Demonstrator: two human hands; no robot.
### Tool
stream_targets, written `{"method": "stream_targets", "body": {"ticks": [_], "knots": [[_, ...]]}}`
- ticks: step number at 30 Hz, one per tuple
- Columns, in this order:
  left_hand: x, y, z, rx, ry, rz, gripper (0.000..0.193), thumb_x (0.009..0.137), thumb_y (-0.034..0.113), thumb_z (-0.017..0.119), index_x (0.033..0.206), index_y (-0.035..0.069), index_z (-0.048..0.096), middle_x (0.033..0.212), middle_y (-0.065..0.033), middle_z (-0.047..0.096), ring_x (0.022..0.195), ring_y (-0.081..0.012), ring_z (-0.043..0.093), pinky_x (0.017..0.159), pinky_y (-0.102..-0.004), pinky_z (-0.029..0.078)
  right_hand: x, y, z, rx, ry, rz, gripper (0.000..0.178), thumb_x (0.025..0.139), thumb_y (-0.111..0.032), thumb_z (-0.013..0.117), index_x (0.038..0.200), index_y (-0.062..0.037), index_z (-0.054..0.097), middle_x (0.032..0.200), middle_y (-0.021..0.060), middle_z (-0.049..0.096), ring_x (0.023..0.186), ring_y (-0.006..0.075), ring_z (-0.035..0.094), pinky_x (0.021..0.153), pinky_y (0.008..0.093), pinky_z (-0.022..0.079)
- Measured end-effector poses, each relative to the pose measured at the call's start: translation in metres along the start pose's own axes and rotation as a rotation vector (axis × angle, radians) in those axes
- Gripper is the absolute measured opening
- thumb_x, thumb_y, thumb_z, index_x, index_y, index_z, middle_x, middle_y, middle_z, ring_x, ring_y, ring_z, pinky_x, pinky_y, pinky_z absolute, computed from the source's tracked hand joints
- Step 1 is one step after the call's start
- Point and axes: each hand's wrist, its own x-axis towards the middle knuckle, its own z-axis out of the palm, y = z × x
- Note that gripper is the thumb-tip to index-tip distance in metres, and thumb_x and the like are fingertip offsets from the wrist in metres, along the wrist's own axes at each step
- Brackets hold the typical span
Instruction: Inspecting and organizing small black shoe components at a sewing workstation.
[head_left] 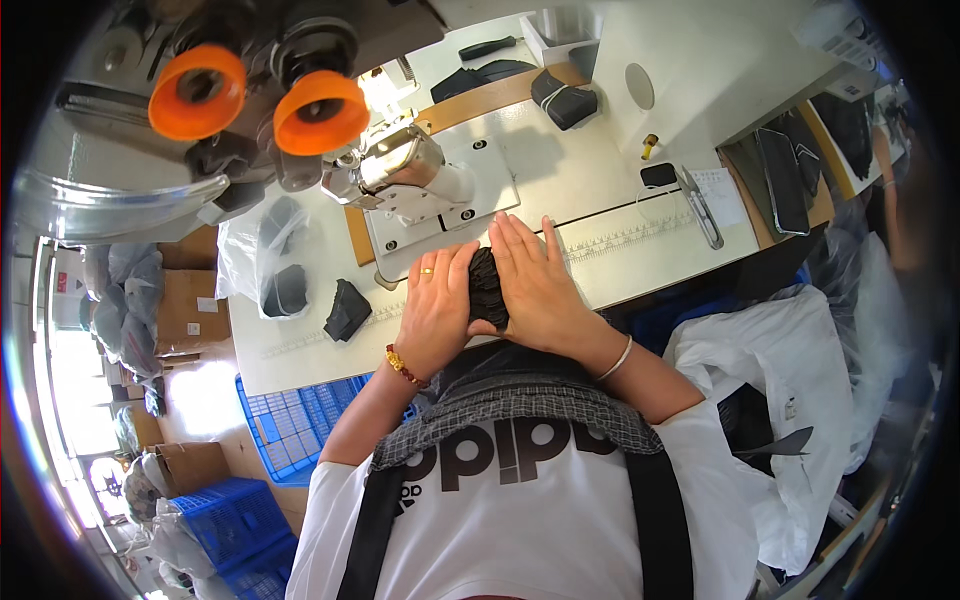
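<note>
Between my two hands, at the near edge of the white sewing machine table (pixel 640 262), a stack of black pieces (pixel 487 288) stands with its layered edges facing up. My left hand (pixel 436 297) presses on its left side, fingers close together. Against its right side lies my right hand (pixel 541 292), fingers stretched forward, with the thumb at the near end. The material of the pieces is too hard to make out. Just beyond my hands is the sewing machine head (pixel 405 165) above its metal plate (pixel 490 165).
A black bundle (pixel 347 310) and a plastic bag (pixel 262 250) of dark pieces lie to the left. Another tied bundle (pixel 563 99) is at the back. Thread snips (pixel 700 208) and a phone (pixel 782 180) lie right. Blue crates (pixel 300 420) and a white sack (pixel 790 350) stand below.
</note>
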Motion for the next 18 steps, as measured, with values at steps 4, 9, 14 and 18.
{"method": "stream_targets", "body": {"ticks": [4,9,14,18], "knots": [[-0.003,-0.004,0.005,-0.04,0.011,0.009,0.109,0.054,0.034,0.088,0.143,-0.003,0.037,0.124,-0.0179,0.055,0.114,-0.0363,0.052,0.103,-0.0472,0.038,-0.002,-0.002,0.002,0.0,0.011,0.006,0.121,0.07,-0.077,0.064,0.143,0.015,0.036,0.15,0.0304,0.037,0.145,0.0385,0.03,0.12,0.0602,0.011],[-0.003,0.0,-0.001,0.003,-0.018,-0.031,0.108,0.053,0.03,0.089,0.142,-0.003,0.038,0.122,-0.0184,0.055,0.112,-0.0371,0.053,0.1,-0.0469,0.04,-0.003,0.003,0.001,0.026,0.006,0.002,0.122,0.069,-0.079,0.063,0.143,0.0144,0.036,0.149,0.0288,0.039,0.144,0.0375,0.031,0.12,0.0598,0.011],[-0.005,-0.005,0.008,-0.006,-0.005,-0.019,0.1,0.059,0.028,0.086,0.141,-0.003,0.039,0.121,-0.0182,0.056,0.111,-0.0373,0.053,0.097,-0.0453,0.042,-0.003,-0.002,0.006,0.051,0.014,-0.026,0.123,0.069,-0.08,0.063,0.144,0.0141,0.035,0.149,0.0275,0.039,0.144,0.0362,0.031,0.121,0.0597,0.011],[-0.006,-0.005,0.007,-0.022,0.002,0.0,0.083,0.07,0.032,0.078,0.137,-0.002,0.044,0.12,-0.0175,0.055,0.112,-0.0362,0.052,0.096,-0.0447,0.043,-0.001,-0.001,0.004,0.068,0.022,-0.007,0.122,0.07,-0.08,0.061,0.144,0.014,0.035,0.15,0.0271,0.039,0.144,0.0362,0.031,0.121,0.0598,0.01]]}}
